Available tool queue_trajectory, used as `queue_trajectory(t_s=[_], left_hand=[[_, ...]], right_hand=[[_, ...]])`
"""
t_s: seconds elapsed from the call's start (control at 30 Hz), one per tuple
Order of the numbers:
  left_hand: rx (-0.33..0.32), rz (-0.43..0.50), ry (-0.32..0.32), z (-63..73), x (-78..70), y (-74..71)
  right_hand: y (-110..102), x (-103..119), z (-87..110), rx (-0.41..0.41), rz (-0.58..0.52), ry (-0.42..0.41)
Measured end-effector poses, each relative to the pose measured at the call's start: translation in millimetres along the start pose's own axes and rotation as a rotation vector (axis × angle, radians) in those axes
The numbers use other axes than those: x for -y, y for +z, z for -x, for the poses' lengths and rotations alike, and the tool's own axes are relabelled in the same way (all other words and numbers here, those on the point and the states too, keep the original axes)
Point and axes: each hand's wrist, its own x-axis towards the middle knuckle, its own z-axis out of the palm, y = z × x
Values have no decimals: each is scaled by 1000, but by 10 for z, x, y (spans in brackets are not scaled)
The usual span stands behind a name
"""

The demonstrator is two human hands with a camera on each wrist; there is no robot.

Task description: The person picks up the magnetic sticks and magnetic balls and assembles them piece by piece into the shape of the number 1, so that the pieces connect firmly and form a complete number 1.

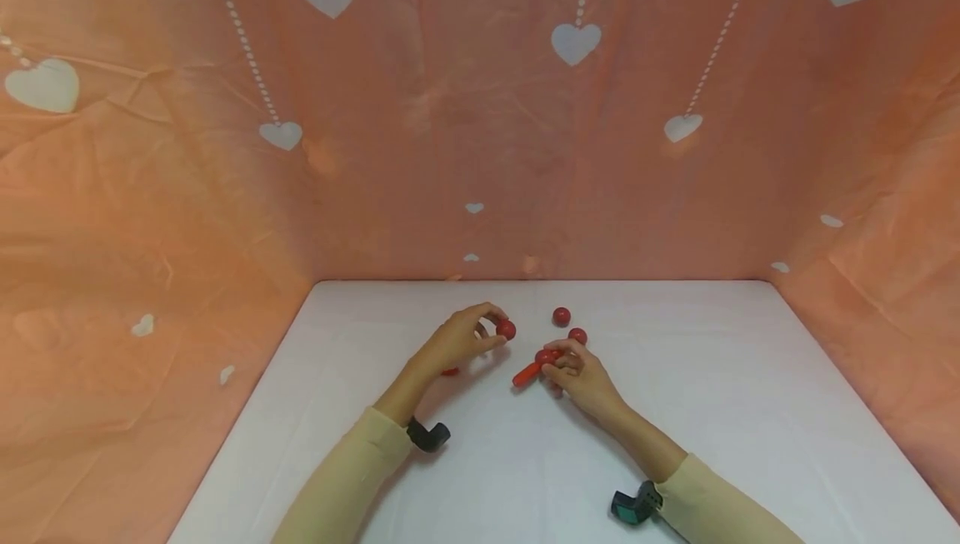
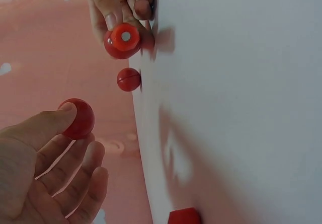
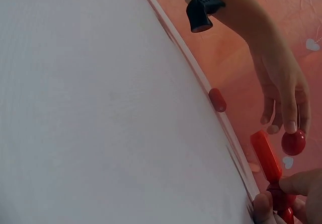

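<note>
My left hand (image 1: 457,337) pinches a red ball (image 2: 79,119) between thumb and fingers, above the table. To its right, my right hand (image 1: 588,381) grips another red ball (image 3: 280,196) that has a red stick (image 3: 266,156) joined to it. The stick's free end points toward the left hand, and a pale round spot shows on that end in the left wrist view. A further red piece (image 3: 287,215) sticks out past the gripped ball, partly hidden by fingers. Beyond the right fingers is one more red ball (image 1: 577,335); whether it is attached cannot be told.
A loose red ball (image 1: 561,316) lies toward the back of the white table (image 1: 720,411). Another short red stick (image 3: 217,99) lies below the left wrist, mostly hidden in the head view. Orange cloth (image 1: 517,152) with pale hearts walls off the back and sides.
</note>
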Motion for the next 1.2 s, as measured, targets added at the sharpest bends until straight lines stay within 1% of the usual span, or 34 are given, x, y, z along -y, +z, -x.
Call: queue_trajectory(t_s=[0.13, 0.3, 0.43, 0.57, 0.77, 1.0, 1.2], left_hand=[[7, 13, -3, 105, 3, -1], [6, 12, 17, 198, 3, 8], [15, 15, 14, 269, 23, 17], [22, 7, -1, 327, 40, 30], [23, -15, -8, 381, 53, 51], [76, -4, -15, 466, 84, 77], [103, -27, -15, 524, 100, 108]], right_hand=[[5, 9, 8, 3, -15, -1], [7, 12, 12, 0, -40, -25], [6, -5, 1, 0, -24, -9], [5, -22, -15, 4, -14, 0], [0, -30, -28, 13, -33, -23], [1, -27, -4, 14, 3, -18], [-13, -23, -6, 23, 2, -31]])
